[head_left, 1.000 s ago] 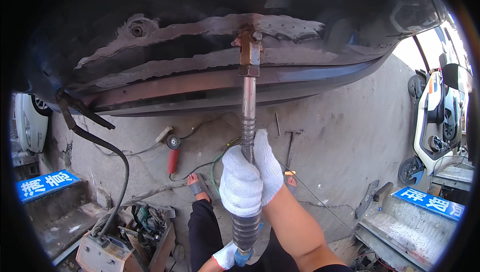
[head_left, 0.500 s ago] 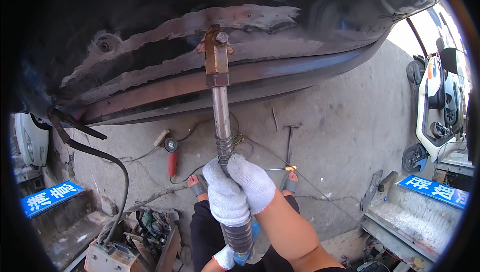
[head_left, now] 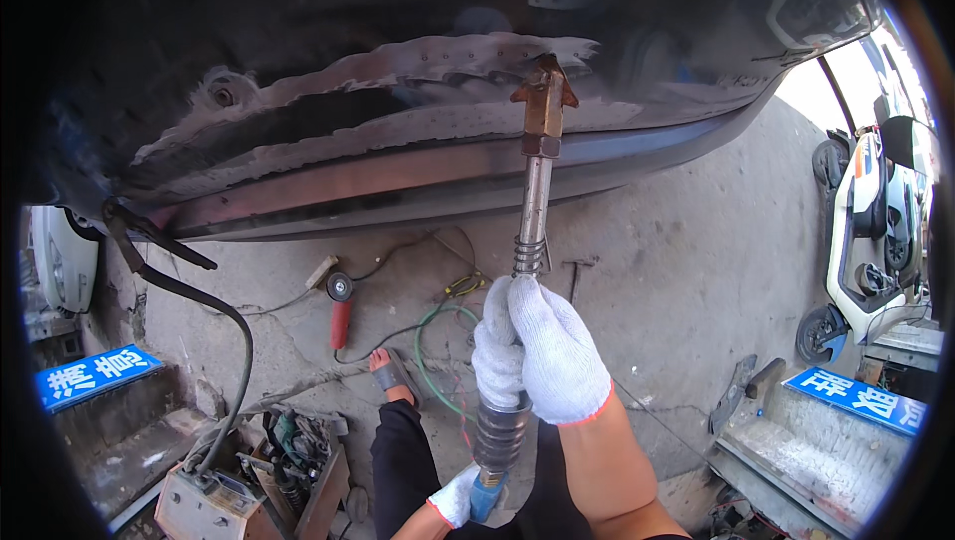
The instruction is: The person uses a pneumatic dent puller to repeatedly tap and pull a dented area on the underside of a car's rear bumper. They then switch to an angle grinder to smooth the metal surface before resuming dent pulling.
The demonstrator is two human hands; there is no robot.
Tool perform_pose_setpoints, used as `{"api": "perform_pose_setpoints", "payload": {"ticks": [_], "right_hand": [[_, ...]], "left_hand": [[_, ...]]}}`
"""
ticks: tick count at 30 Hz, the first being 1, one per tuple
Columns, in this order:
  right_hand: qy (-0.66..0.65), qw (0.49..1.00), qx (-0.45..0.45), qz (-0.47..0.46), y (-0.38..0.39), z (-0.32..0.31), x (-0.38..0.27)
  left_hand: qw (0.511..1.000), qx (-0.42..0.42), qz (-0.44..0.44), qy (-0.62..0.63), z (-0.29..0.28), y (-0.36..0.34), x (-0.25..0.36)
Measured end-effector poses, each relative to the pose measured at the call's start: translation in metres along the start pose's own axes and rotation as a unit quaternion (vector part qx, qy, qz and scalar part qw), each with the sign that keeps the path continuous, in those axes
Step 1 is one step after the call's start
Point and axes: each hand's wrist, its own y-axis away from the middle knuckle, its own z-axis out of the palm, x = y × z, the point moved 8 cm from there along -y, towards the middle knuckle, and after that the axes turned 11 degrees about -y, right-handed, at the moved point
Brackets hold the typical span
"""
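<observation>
A long slide hammer dent puller [head_left: 535, 197] runs from between my legs up to a dark car body panel [head_left: 348, 102]. Its brass-coloured, arrow-shaped head [head_left: 544, 112] lies over the right part of a sanded strip; whether the tip touches the metal I cannot tell. My right hand [head_left: 547, 351], in a white knitted glove, is closed round the middle of the puller, just below a coil spring. Lower down, my gloved left hand [head_left: 456, 497] is closed at the blue rear end [head_left: 485, 500], its fingers partly hidden.
A red angle grinder [head_left: 341, 311] lies on the concrete among cables and a green hose [head_left: 426, 341]. A hammer [head_left: 577, 276] is beyond my right hand. At lower left stands a tool-filled metal box [head_left: 224, 505], its black cable running to a clamp [head_left: 149, 232]. A scooter [head_left: 856, 222] is at right.
Both hands have shifted the puller to the right along the panel, and its head has turned. The green hose now shows, while my right foot and the screwdriver are hidden.
</observation>
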Motion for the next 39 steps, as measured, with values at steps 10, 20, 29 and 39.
{"api": "perform_pose_setpoints", "payload": {"ticks": [10, 20, 29, 39], "right_hand": [[0.012, 1.000, 0.001, -0.001, 0.004, 0.000, -0.006], [0.038, 0.999, 0.004, -0.005, 0.003, -0.001, -0.007], [0.148, 0.985, -0.080, -0.034, 0.008, -0.003, -0.002], [0.202, 0.977, -0.049, 0.038, 0.004, 0.011, -0.022]], "left_hand": [[0.997, 0.060, -0.041, 0.017, 0.016, 0.004, 0.007], [0.999, 0.027, -0.023, -0.008, 0.019, 0.003, 0.005], [0.995, 0.030, -0.079, 0.059, 0.024, 0.001, -0.007], [0.975, -0.107, -0.115, 0.158, 0.035, -0.011, -0.030]]}}
